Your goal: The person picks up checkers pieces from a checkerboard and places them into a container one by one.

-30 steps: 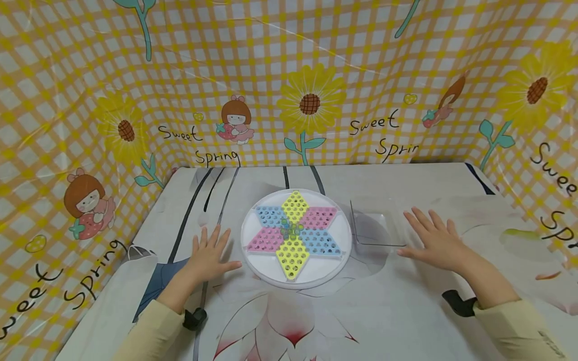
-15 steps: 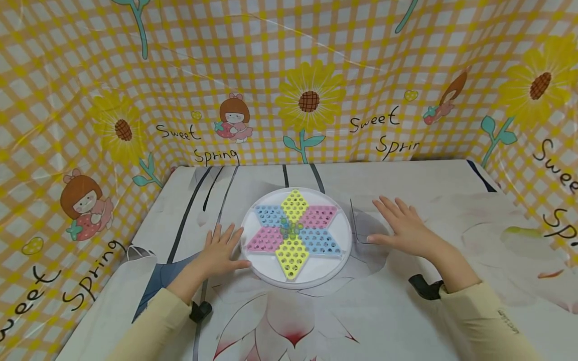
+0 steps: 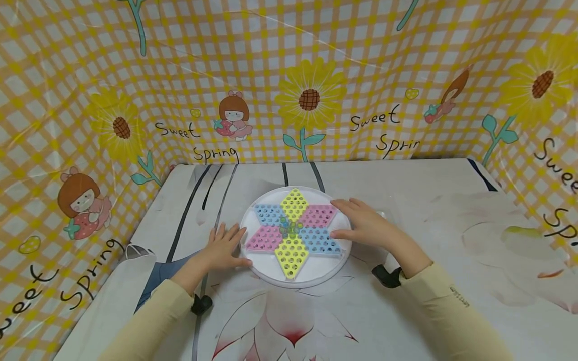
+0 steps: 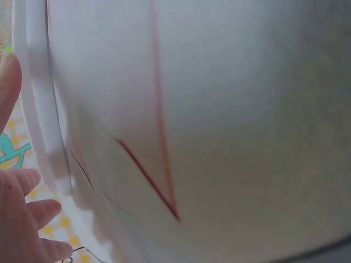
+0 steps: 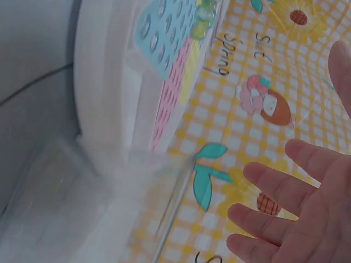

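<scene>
Box [image 5: 60, 203], clear, mostly hides behind my spread right hand [image 3: 372, 223]; left hand [image 3: 221, 250], also spread, flanks the pastel 6-pointed-star Chinese checkers board [image 3: 265, 266].

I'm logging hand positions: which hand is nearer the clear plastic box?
Right hand: it partly hides the clear plastic box in the head view. The left hand is across the Chinese checkers board from it.

flower-print tbl [image 3: 361, 316]: round game bd [image 3: 266, 264] & clear box [image 5: 60, 186] on it
</scene>
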